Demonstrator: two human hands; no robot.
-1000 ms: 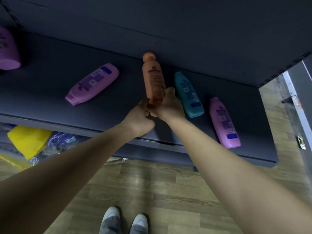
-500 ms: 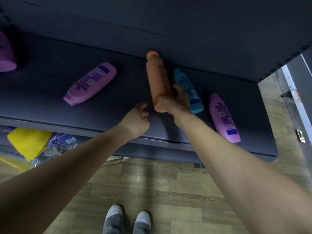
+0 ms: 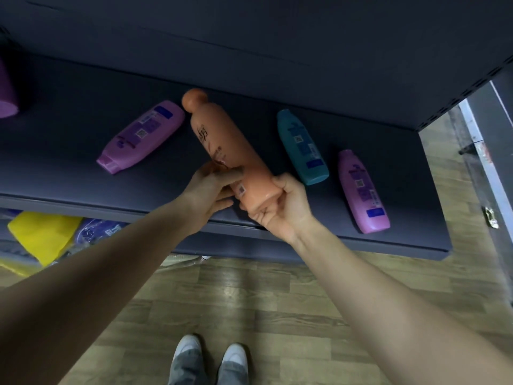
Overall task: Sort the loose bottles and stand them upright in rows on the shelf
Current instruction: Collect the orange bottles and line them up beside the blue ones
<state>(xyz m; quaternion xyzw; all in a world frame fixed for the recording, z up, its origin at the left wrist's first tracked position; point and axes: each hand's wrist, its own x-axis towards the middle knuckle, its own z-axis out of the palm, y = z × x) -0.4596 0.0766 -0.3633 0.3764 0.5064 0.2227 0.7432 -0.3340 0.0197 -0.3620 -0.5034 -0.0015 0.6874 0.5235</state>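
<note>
Fingers of my right hand (image 3: 280, 209) curl around the base of the orange bottle (image 3: 230, 151) and grip it from below. My left hand (image 3: 211, 190) holds its lower side, thumb laid across the label. The bottle is in the air over the front part of the dark shelf (image 3: 55, 168), tilted, with its round cap to the back and left. Three bottles lie flat on the shelf: the left purple bottle (image 3: 141, 136), the teal bottle (image 3: 302, 147) and the right purple bottle (image 3: 362, 191).
</note>
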